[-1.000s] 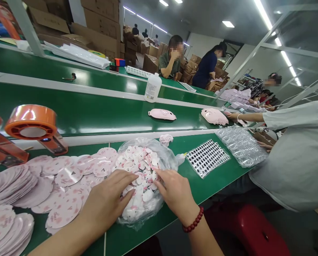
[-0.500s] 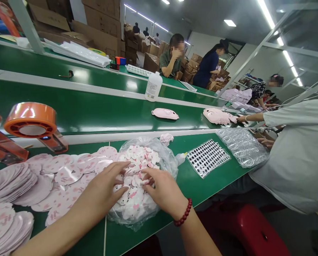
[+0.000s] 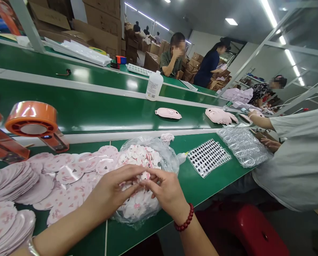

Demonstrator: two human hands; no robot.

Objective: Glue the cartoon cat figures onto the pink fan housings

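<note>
My left hand [image 3: 113, 192] and my right hand [image 3: 167, 192] meet over a clear plastic bag [image 3: 169, 158] full of small white and pink pieces. Together their fingertips pinch one small white piece [image 3: 145, 175] just above the heap. A red bead bracelet [image 3: 185, 219] sits on my right wrist. To the left lie several round pink printed discs [image 3: 68, 174], spread and stacked on the green table [image 3: 201, 188].
Two orange tape dispensers [image 3: 35, 122] stand at the left. A sheet of black dots [image 3: 207, 156] and clear blister trays [image 3: 241, 145] lie at the right, by a co-worker in grey [image 3: 297, 163]. Pink face-shaped parts [image 3: 168, 113] and a white bottle [image 3: 154, 85] rest on the belt.
Both hands have lifted out of the heap and come together, and their fingertips now pinch a single small piece. The pink part on the belt has drifted right.
</note>
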